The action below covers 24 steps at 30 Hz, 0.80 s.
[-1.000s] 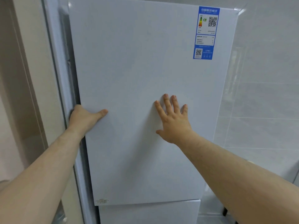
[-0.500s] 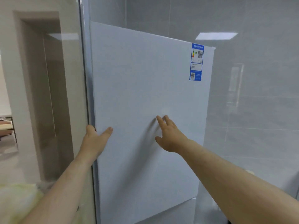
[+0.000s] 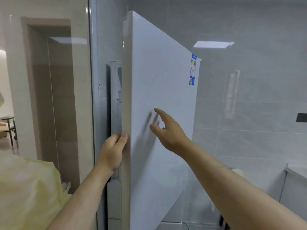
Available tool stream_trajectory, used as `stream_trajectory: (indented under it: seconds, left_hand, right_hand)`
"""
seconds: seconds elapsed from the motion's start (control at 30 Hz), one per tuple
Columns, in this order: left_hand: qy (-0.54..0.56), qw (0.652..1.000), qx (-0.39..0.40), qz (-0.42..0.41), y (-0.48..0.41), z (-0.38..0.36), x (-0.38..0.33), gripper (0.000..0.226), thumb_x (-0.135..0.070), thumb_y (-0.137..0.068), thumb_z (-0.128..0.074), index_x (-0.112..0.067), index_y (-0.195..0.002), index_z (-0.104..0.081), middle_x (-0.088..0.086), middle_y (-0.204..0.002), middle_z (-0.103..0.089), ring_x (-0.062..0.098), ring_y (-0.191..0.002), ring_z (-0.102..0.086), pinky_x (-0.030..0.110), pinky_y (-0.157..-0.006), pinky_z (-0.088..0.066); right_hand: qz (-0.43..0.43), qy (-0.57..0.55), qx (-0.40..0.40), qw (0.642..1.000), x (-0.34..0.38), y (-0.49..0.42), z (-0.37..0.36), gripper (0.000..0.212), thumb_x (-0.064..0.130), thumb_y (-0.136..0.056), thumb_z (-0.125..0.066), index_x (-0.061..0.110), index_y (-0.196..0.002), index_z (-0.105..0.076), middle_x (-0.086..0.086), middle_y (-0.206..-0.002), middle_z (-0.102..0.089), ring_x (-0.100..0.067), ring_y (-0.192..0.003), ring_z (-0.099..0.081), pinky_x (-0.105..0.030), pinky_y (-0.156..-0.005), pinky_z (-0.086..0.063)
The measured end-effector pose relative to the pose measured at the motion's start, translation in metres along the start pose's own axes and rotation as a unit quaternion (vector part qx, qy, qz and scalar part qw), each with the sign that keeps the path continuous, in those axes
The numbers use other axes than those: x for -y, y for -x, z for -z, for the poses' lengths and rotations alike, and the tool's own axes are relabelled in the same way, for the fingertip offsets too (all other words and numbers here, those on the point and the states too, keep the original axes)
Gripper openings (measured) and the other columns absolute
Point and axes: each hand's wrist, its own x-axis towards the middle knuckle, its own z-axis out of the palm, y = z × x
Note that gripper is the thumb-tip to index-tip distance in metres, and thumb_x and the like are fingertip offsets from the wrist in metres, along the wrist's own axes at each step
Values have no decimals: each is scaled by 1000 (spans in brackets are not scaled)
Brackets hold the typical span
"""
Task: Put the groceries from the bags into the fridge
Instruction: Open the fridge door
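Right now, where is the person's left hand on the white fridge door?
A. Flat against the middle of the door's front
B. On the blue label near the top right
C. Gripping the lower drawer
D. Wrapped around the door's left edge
D: the left hand curls around the left edge of the white fridge door, which stands ajar, while the right hand hovers open near its front.

A pale yellow plastic bag (image 3: 25, 193) fills the lower left corner, but its support is out of view. At the right edge a grey countertop (image 3: 297, 170) shows only its corner, with nothing visibly on that part.
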Motion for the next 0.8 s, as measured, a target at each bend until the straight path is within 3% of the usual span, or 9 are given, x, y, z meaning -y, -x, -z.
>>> stream_trajectory:
  seconds: [0.07,0.17,0.27,0.37,0.43,0.5,0.57,0.67,0.8]
  left_hand:
    - [-14,1000,23,-12,11,-11,-9,45,-47,-84,-53,-4,-73,-61,13,-68,-63,27,-67,-59,36,-67,-44]
    - [-67,996,43,-40,28,-30,-22,35,-27,-91,-62,-11,-61,-54,-1,-55,-55,10,-55,-49,28,-58,-39]
    - [-78,994,49,-66,40,-50,-32,20,-30,-85,-71,-16,-80,-57,0,-72,-61,13,-69,-58,27,-65,-47]
    - [-61,992,85,-71,50,-71,-43,27,-33,-79,-76,-24,-98,-58,-2,-85,-65,14,-82,-64,29,-73,-53]
    - [-82,986,108,-95,58,-87,-52,31,-38,-79,-75,-28,-103,-59,-6,-86,-64,8,-82,-63,22,-70,-49]
    - [-108,978,119,-130,66,-102,-60,29,-40,-79,-74,-32,-102,-58,-10,-82,-63,3,-78,-60,16,-66,-45]
    - [-125,969,133,-169,72,-116,-65,24,-39,-81,-72,-34,-101,-59,-13,-82,-63,0,-78,-60,17,-69,-48]
    - [-153,949,148,-231,73,-131,-66,23,-37,-85,-70,-26,-105,-66,-16,-91,-63,0,-86,-61,23,-77,-53]
    - [-187,929,136,-287,66,-146,-60,35,-33,-87,-68,-20,-119,-63,-10,-112,-59,8,-102,-59,27,-90,-51]
  right_hand:
    - [16,-2,-13,1000,5,18,10,57,34,-98,-52,33,-151,-31,16,-155,-33,-3,-141,-31,-34,-116,-32]
    - [15,-20,-50,998,6,40,28,52,38,-98,-51,33,-148,-36,19,-150,-38,-3,-137,-37,-32,-112,-37]
    - [3,-45,-84,995,1,59,50,50,39,-97,-53,34,-145,-40,20,-145,-43,-4,-132,-44,-28,-106,-41]
    - [-1,-38,-107,994,-6,76,71,54,42,-95,-57,32,-145,-40,16,-144,-47,-5,-127,-49,-21,-94,-44]
    - [-3,-19,-121,992,-8,86,83,58,44,-91,-62,32,-144,-43,21,-137,-49,-4,-120,-53,-17,-84,-47]
    - [-2,12,-145,989,-10,95,97,60,51,-82,-63,36,-138,-47,23,-130,-56,-3,-112,-59,-26,-83,-54]
    - [-2,39,-170,985,-12,104,110,50,46,-80,-63,37,-129,-54,23,-119,-63,-1,-103,-64,-30,-83,-57]
    - [5,61,-203,977,-18,117,133,27,24,-88,-64,33,-114,-62,26,-100,-67,6,-90,-65,-14,-73,-51]
    - [-26,104,-224,969,-32,132,159,14,21,-92,-61,27,-105,-61,26,-92,-65,8,-83,-63,-13,-67,-47]
